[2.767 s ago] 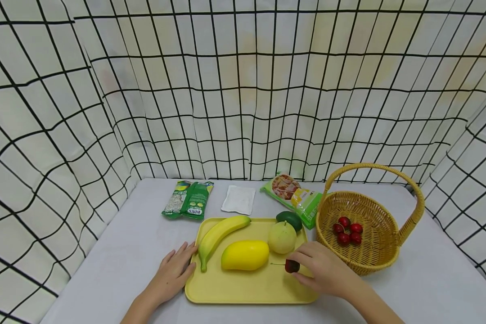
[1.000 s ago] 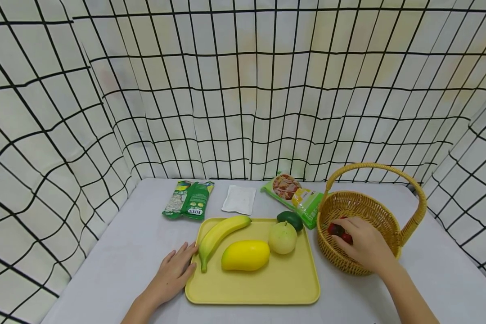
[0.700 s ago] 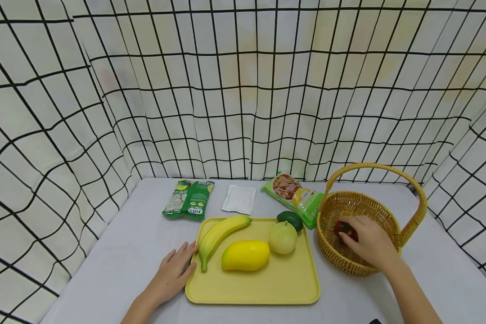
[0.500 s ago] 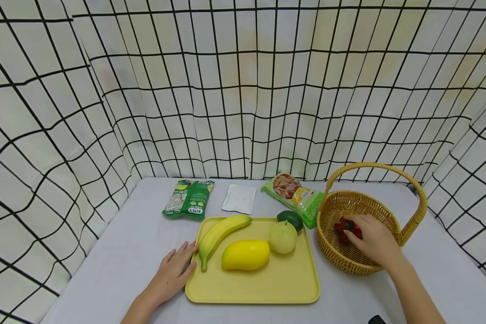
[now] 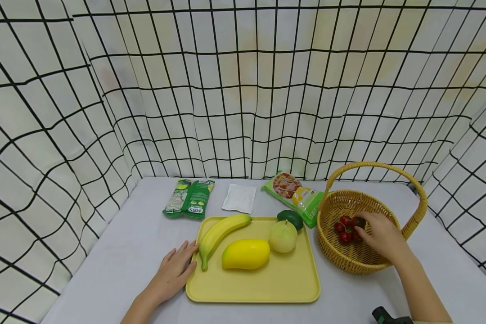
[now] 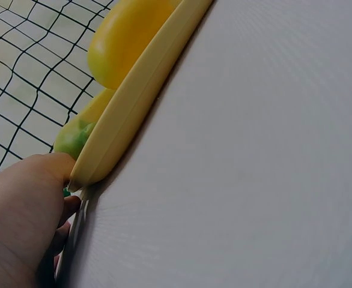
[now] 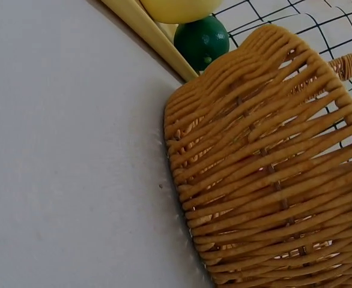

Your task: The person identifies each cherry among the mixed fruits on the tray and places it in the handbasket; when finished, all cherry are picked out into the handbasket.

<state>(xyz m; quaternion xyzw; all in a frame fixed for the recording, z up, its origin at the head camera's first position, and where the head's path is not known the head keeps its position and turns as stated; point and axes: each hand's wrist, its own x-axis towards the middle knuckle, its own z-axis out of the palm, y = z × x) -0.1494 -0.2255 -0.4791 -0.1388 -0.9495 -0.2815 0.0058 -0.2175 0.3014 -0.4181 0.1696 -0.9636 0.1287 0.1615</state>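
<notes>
My right hand reaches into the wicker basket, a dark red cherry between its thumb and forefinger. Several red cherries lie beside it on the basket floor. My left hand rests with fingers extended at the left rim of the yellow tray; the left wrist view has that hand against the tray's corner. On the tray are a banana, a mango, a round pale green fruit and a dark green fruit. The right wrist view shows the basket's outer wall, no hand.
Behind the tray lie a green snack packet, a white square sachet and a green food packet. The basket's tall handle arches overhead. A black-lined white curtain encloses the white table.
My right hand has carried a cherry from above the tray into the basket, then shifted slightly rightward there, uncovering more of the other cherries. The left hand has stayed put.
</notes>
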